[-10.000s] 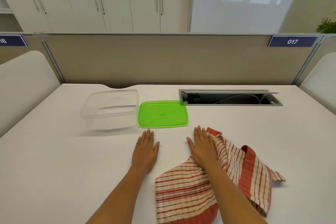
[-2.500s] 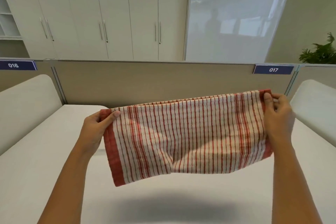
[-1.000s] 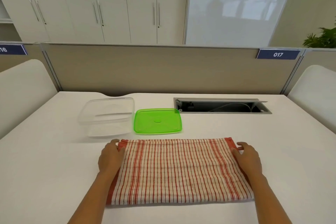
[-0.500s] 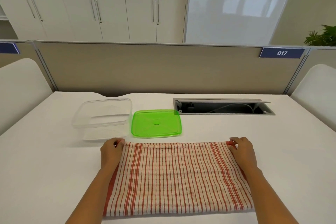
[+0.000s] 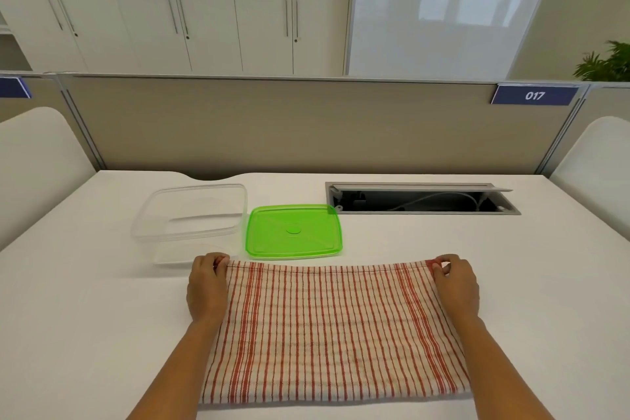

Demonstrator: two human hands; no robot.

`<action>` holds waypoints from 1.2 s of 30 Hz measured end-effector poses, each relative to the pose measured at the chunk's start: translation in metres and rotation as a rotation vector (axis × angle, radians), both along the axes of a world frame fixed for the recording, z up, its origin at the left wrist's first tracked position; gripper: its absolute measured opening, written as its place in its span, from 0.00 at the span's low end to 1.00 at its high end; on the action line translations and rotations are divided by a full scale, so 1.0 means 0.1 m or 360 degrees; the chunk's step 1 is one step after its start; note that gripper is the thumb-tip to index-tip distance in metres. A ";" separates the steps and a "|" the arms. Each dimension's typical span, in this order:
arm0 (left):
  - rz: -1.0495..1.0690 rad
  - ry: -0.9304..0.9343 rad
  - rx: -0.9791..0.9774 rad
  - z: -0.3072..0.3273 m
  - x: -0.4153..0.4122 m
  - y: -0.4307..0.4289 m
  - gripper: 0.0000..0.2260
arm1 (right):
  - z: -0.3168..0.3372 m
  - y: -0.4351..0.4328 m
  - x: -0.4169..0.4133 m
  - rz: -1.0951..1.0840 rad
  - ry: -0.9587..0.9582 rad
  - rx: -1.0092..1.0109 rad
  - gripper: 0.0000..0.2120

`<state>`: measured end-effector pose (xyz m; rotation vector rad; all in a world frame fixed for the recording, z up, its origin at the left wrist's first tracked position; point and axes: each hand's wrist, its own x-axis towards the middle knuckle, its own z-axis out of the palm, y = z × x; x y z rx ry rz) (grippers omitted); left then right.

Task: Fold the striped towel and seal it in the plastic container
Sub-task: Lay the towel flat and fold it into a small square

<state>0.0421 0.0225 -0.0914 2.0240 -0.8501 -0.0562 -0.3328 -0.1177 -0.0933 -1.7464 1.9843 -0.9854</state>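
Observation:
The red-and-cream striped towel lies flat on the white table, folded into a wide rectangle. My left hand pinches its far left corner. My right hand pinches its far right corner. The far edge between them is lifted slightly off the table. Behind the towel, to the left, stands the clear plastic container, open and empty. Its green lid lies flat on the table just right of it.
A recessed cable tray with its flap raised is set into the white table at the back right. A beige partition runs along the far edge. White chair backs stand at both sides.
Both hands have closed on the towel's far corners and raised that edge a little; a second ago they lay flat at its sides. The container and lid have not moved.

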 end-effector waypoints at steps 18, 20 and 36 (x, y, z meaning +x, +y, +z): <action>-0.0938 0.0204 0.1148 0.32 0.45 -0.14 0.14 | 0.20 -0.12 -0.11 0.0552 0.0389 0.0467 0.17; -0.1030 0.0190 0.1323 0.38 0.41 -0.14 0.18 | 0.21 -0.12 -0.10 0.0546 0.0297 0.0503 0.16; -0.0939 0.1139 0.0247 0.59 0.55 0.10 0.13 | 0.47 0.01 -0.46 0.0374 -0.0727 0.0279 0.05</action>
